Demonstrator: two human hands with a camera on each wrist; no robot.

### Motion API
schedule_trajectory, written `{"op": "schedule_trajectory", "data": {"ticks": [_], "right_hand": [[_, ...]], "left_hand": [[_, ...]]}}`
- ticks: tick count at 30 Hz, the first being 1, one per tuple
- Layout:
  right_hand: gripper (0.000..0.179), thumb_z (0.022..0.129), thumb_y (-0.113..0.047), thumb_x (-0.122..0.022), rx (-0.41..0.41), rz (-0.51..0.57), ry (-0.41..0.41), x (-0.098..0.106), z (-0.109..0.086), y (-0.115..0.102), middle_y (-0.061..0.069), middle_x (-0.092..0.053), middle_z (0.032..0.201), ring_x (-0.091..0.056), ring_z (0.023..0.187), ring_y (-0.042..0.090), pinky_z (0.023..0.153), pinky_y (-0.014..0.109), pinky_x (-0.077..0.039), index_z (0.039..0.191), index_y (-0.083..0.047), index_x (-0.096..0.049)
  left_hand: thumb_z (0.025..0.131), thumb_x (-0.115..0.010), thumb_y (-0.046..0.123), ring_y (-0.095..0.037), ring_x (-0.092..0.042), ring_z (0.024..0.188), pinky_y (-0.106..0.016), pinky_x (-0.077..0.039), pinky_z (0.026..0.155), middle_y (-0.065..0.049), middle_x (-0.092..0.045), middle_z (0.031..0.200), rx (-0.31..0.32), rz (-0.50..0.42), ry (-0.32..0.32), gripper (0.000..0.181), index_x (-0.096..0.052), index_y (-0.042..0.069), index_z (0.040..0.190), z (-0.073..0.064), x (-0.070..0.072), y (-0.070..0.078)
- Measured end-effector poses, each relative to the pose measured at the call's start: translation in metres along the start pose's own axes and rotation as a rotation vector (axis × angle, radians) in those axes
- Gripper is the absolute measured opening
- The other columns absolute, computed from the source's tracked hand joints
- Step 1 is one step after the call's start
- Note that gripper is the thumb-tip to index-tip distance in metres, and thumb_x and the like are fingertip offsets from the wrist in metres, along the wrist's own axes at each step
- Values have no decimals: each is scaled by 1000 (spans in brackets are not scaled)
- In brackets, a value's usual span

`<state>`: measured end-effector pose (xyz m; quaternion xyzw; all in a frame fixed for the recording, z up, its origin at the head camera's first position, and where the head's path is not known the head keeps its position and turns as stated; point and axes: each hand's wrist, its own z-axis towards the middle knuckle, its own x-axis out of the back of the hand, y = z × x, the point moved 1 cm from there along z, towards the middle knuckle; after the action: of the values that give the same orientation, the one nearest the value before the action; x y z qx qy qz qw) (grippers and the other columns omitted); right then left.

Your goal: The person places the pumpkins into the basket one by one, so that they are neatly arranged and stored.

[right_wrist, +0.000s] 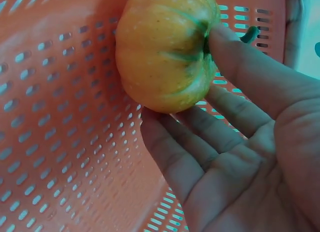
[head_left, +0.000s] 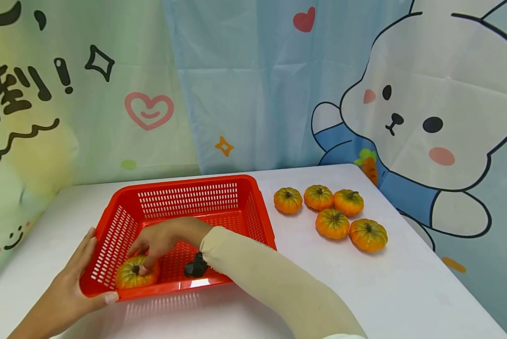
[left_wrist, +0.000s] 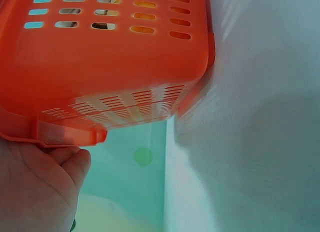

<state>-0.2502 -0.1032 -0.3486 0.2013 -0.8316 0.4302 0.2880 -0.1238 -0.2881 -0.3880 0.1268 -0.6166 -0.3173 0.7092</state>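
Observation:
In the head view, a red plastic basket [head_left: 187, 184] with slotted walls stands on the white table. My right hand [head_left: 160, 238] reaches down into its near left corner and grips a small orange pumpkin [head_left: 135, 274]. The right wrist view shows the thumb pressed beside the stem of the pumpkin [right_wrist: 165, 52] and the fingers against its other side. My left hand [head_left: 69, 282] holds the basket's near left corner from outside, thumb at the front rim and fingers along the left side. The left wrist view shows its fingers [left_wrist: 75, 167] at the rim.
To the right of the basket, several small pumpkins [head_left: 332, 223] sit in a loose cluster on the table [head_left: 406, 292]. A black wrist-worn device [head_left: 196, 266] shows by my right wrist. A printed curtain [head_left: 245, 103] hangs behind the table.

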Motion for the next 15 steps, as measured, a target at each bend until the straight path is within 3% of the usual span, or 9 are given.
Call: {"op": "schedule_trajectory", "data": {"ticks": [4, 7, 10, 13, 15], "right_hand": [[60, 90, -22, -71, 32, -38, 23, 4, -3, 2, -8, -58, 132, -51, 116, -3, 90, 7, -34, 144, -12, -49], [57, 91, -23, -69, 61, -61, 46, 7, -8, 3, -8, -58, 133, -51, 116, -3, 91, 7, -34, 143, -11, -50], [55, 92, -22, -68, 75, -42, 72, 11, -14, 6, -7, -58, 134, -52, 118, -1, 91, 9, -36, 143, -11, -51], [54, 92, -22, -68, 96, -18, 94, 13, -19, 11, -5, -57, 135, -53, 119, 2, 90, 9, -37, 142, -10, -51], [55, 92, -20, -68, 122, 17, 107, 16, -24, 13, -2, -57, 137, -53, 119, 5, 89, 9, -38, 142, -8, -51]], "left_hand": [[73, -83, 24, -8, -5, 143, -5, -9, 95, 7, 4, 162, -30, 2, 23, 115, -5, 6, 156, 0, 0, 1], [72, -84, 24, 5, -3, 139, 0, -10, 90, 9, 4, 162, -47, 6, 35, 116, -6, 6, 156, 0, 0, 1], [72, -83, 24, -4, -5, 142, 0, -12, 88, 9, 4, 162, -43, 11, 31, 116, -5, 7, 156, 0, 1, 1], [74, -83, 26, -26, -9, 145, -2, -12, 88, 6, 5, 162, -18, 15, 12, 115, -4, 7, 156, 1, 1, 1], [75, -82, 27, -34, -11, 144, -7, -16, 91, 3, 5, 163, -2, 19, -1, 115, -3, 7, 156, 1, 2, 1]]}}
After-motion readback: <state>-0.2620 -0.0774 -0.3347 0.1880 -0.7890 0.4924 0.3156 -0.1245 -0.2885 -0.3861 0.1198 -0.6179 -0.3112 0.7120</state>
